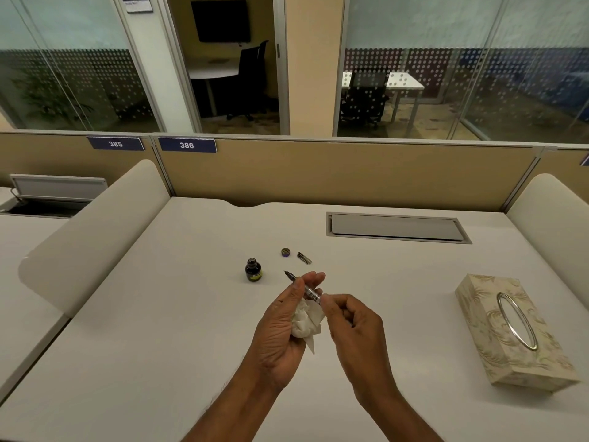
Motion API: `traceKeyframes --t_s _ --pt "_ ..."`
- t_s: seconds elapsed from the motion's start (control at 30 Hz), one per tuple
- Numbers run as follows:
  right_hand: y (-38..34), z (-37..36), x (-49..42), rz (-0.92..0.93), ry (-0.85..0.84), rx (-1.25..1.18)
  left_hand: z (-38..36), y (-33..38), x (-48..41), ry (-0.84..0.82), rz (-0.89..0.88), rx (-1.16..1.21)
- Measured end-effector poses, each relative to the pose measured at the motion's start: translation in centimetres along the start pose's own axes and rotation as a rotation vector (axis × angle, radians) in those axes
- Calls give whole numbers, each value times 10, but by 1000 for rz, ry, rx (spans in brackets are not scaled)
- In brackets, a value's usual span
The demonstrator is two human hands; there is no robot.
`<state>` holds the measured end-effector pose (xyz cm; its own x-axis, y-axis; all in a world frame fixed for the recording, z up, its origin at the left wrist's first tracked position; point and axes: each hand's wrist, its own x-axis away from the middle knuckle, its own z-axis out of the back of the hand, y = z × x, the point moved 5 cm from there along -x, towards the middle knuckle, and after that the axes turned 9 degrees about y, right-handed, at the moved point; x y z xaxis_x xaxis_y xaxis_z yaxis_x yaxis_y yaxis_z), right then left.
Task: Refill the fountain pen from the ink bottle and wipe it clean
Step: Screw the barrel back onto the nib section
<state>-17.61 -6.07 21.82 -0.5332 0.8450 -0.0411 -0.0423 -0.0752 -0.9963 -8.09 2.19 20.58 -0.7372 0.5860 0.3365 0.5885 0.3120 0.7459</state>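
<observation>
Both hands held the fountain pen [306,288] above the white desk [159,314]: left hand [280,333] clamped on it with a crumpled tissue [306,320], right hand [353,327] pinching its rear end. Its nib pointed up-left toward the open ink bottle [253,270], before glass-walled offices.

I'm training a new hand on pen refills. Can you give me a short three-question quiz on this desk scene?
1. True or false: the ink bottle has its cap screwed on.
2. What does the left hand hold along with the fountain pen?
A. a crumpled tissue
B. the bottle cap
C. nothing else
3. Fill in: the tissue box sits on the ___ side of the desk.

Key:
1. False. The bottle is open; its cap lies behind it, beside a loose pen part.
2. A. The tissue is bunched in the palm, while the right hand pinches the pen's rear end.
3. Right.
</observation>
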Motion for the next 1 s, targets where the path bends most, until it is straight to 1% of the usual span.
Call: traceKeyframes --t_s 0.1,0.23,0.4,0.5,0.77,0.9,1.0 --pt "0 -1 1 9 16 3 2 0 0 11 -6 -18" --pt "0 -5 1 -13 -4 1 1 1 1 -12 -15 -15" --pt "0 -5 1 24 -2 19 5 0 -2 -21 -37 -55" --pt "-2 -8 0 -10 -18 0 6 1 -2 -37 -44 -57" --pt "-2 -11 -2 -7 -4 14 11 1 -5 -6 -58 -91" --pt "-2 -11 -1 23 2 20 13 1 -6 26 -16 -41" --pt "-4 -12 -2 37 0 32 14 1 -8 31 -40 -67"
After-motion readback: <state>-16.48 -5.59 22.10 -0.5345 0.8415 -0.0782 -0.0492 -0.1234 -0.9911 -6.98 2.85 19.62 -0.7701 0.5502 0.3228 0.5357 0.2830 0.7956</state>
